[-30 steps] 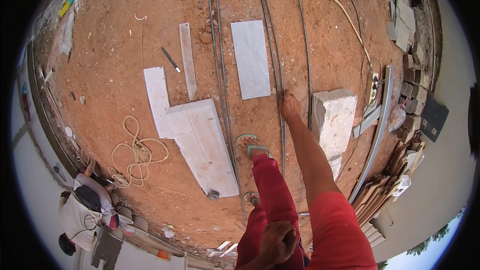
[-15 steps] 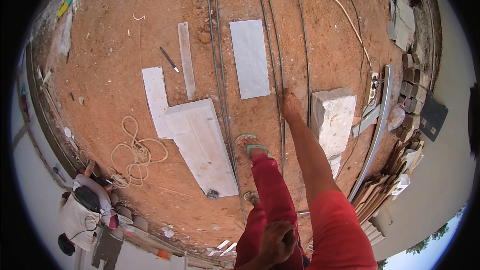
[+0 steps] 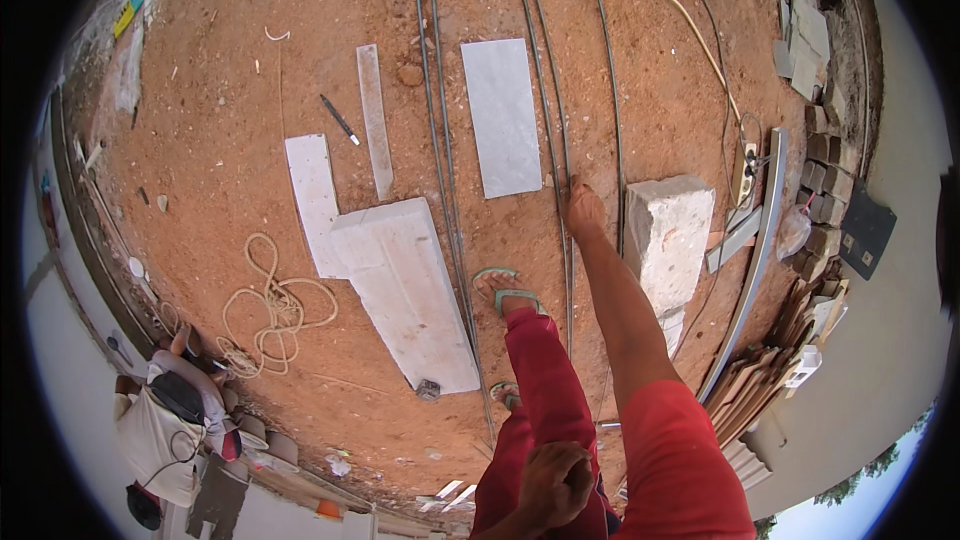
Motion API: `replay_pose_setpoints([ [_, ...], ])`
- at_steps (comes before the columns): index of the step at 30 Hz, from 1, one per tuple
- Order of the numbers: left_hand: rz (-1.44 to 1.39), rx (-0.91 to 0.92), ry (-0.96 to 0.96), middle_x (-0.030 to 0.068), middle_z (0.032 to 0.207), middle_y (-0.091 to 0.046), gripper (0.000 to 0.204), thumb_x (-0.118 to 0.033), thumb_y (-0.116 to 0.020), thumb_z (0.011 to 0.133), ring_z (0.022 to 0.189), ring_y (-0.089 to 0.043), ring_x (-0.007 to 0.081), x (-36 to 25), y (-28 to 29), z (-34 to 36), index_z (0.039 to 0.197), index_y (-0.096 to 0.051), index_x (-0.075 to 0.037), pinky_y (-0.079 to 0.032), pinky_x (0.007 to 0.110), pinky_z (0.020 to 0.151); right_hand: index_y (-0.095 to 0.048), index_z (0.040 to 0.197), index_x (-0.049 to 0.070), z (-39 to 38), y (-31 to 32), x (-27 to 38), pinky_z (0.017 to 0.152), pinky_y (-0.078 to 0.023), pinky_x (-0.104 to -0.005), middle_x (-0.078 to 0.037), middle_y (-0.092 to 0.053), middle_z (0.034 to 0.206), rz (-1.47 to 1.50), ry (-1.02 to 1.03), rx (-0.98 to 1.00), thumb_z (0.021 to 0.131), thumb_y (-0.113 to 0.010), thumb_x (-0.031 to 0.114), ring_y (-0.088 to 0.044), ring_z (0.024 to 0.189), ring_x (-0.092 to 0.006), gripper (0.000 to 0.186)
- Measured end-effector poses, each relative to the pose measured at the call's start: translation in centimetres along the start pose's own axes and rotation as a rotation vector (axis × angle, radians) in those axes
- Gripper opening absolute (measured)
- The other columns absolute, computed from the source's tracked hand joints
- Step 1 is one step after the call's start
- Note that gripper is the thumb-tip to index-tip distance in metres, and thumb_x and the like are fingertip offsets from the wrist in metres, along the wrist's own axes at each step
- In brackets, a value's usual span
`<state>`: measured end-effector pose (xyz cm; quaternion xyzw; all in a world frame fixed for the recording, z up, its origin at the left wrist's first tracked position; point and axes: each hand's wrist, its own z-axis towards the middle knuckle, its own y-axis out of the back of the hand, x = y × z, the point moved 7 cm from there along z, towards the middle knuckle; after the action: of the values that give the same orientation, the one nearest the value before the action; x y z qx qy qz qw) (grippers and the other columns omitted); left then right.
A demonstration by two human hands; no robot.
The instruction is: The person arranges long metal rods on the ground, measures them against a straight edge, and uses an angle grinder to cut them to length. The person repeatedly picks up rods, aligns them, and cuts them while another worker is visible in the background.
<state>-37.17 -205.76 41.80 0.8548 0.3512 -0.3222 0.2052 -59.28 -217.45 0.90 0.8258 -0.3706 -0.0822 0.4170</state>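
Observation:
My right hand [image 3: 583, 208] reaches down to the dirt with its fingers closed on a thin steel rod [image 3: 561, 140], one of several long rods along the ground. A grey rectangular tile [image 3: 501, 118] lies just left of it; a whitish block [image 3: 663, 240] stands to its right. My left hand [image 3: 553, 480] is curled up low in the view, over my red-clad leg; whatever it may hold is hidden. Left of my sandalled feet lie a long white block [image 3: 395, 295], a white board [image 3: 310, 200], a narrow strip [image 3: 373, 120] and a dark pen-like tool [image 3: 340, 120].
A coiled rope [image 3: 275, 310] lies at the left, near bags [image 3: 170, 440] by the wall. At the right are a power strip [image 3: 745, 175], metal profiles [image 3: 765, 250], stacked pavers [image 3: 825, 180], a dark panel [image 3: 865, 230] and leaning wooden boards [image 3: 760, 390]. Cables cross the dirt.

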Motion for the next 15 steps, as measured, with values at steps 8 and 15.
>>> replay_pose_setpoints([
  [8,-0.011,0.001,-0.008,0.0103,0.099,-0.073,0.014,-0.011,-0.072,0.085,0.099,-0.071,0.0291,-0.1,0.2,0.1,0.099,-0.071,-0.009,-0.05,0.043,0.09,-0.063,0.114,0.001,1.2,0.1,-0.2,0.088,-0.056,-0.0525,-0.032,-0.071,0.104,-0.051,0.03,0.102,0.098,-0.051,0.013,-0.07,0.101,-0.0458,0.024],
  [15,0.001,0.009,-0.015,0.0103,0.099,-0.073,0.014,-0.01,-0.072,0.084,0.098,-0.071,0.0295,0.0,0.2,-0.3,0.098,-0.07,-0.009,-0.051,0.043,0.089,-0.065,0.118,0.001,2.8,-1.4,-1.7,0.09,-0.055,-0.0527,-0.031,-0.071,0.098,-0.09,0.134,0.046,0.098,-0.058,0.023,-0.07,0.099,-0.0459,0.03],
])
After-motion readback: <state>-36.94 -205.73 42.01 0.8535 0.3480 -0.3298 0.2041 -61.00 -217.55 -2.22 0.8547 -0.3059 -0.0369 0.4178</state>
